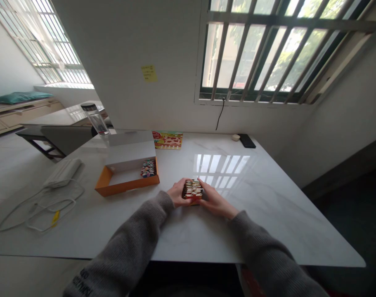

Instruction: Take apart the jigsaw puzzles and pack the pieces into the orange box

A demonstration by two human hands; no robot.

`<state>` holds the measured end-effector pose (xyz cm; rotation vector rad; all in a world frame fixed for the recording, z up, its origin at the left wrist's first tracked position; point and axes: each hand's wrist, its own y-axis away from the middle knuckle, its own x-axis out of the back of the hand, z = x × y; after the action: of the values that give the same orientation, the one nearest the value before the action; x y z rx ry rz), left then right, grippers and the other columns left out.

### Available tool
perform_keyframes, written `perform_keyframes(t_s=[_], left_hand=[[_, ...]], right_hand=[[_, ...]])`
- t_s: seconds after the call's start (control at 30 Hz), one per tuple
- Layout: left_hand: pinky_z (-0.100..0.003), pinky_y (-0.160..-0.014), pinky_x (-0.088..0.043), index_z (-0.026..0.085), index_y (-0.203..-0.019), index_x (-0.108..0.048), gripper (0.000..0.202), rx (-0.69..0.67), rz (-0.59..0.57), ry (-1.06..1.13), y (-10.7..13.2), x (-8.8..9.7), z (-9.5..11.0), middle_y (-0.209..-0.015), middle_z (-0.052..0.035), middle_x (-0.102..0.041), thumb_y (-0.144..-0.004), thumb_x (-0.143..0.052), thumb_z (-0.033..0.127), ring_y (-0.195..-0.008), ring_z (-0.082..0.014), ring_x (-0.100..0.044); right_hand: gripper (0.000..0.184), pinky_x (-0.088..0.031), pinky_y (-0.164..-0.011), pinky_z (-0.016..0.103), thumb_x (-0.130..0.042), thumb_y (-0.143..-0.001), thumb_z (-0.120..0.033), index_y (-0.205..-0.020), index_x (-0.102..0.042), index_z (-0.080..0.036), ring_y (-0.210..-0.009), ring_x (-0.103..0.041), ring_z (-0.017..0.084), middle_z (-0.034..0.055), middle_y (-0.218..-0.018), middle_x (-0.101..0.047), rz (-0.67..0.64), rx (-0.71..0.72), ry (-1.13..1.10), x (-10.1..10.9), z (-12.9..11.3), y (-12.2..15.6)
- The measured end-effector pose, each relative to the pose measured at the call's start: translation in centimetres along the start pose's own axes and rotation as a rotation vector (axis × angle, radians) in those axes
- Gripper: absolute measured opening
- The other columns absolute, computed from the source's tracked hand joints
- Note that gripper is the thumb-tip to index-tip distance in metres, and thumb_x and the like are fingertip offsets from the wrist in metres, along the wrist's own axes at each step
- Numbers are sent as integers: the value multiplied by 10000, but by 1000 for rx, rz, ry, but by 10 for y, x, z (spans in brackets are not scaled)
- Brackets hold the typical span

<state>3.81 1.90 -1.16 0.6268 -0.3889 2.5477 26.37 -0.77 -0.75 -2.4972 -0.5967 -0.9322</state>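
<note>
Jigsaw-like pieces (193,189), packed in a tight row, sit between both hands near the middle of a white marbled table (203,241); whether they rest on the top or are held just above it cannot be told. Closest in, the table's front edge runs almost straight across under the grey sleeves (135,237), ending in a rounded corner at right. The left hand (178,193) is curled against one end of the row, and the right hand (216,202) presses the other, fingers bent around it. A broad stretch of tabletop leads from the right hand to the slanting right edge. Leftward lie a white cable (73,202) with a yellow tag (55,218) and a white power strip (64,173). Nearer the hands, an orange box (128,186) stands with its lid laid back, more pieces (148,168) at its right end. Between box and hands is a narrower strip of top. Along the back edge are a colourful card (169,141), a small white object (235,137) and a black phone (247,140). Beyond rises a pale wall (172,41) bearing a yellow note (149,73) and a barred window (265,57).
</note>
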Motion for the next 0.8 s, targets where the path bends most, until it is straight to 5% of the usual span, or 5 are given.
perform_keyframes(t_s=[0.23, 0.43, 0.8], left_hand=[[-452, -935, -525, 216, -1275, -383, 807, 1, 60, -29, -4, -3, 2, -1116, -90, -680, -580, -783, 307, -1004, -269, -680], [-466, -921, -532, 211, -1264, -426, 764, -36, 80, 2, 5, 4, 13, -1105, -113, -670, -571, -744, 269, -978, -279, -677], [-543, -961, -501, 197, -1257, -440, 767, 56, 316, -14, 50, 112, 24, -1160, -121, -638, -568, -761, 298, -1045, -321, -657]], right_hand=[[864, -296, -1131, 562, -614, -877, -421, -1560, -129, -205, -1370, -377, 329, 186, -1469, -412, 25, 11, -20, 1, -1, 0], [733, -396, -1064, 527, -426, -971, -442, -1564, -45, -243, -1293, -457, 270, 155, -1393, -460, 199, 1, -185, 16, -5, 8], [719, -412, -1052, 530, -518, -906, -293, -1537, -175, -249, -1163, -512, 263, 123, -1220, -541, 78, 64, 30, 5, -22, 10]])
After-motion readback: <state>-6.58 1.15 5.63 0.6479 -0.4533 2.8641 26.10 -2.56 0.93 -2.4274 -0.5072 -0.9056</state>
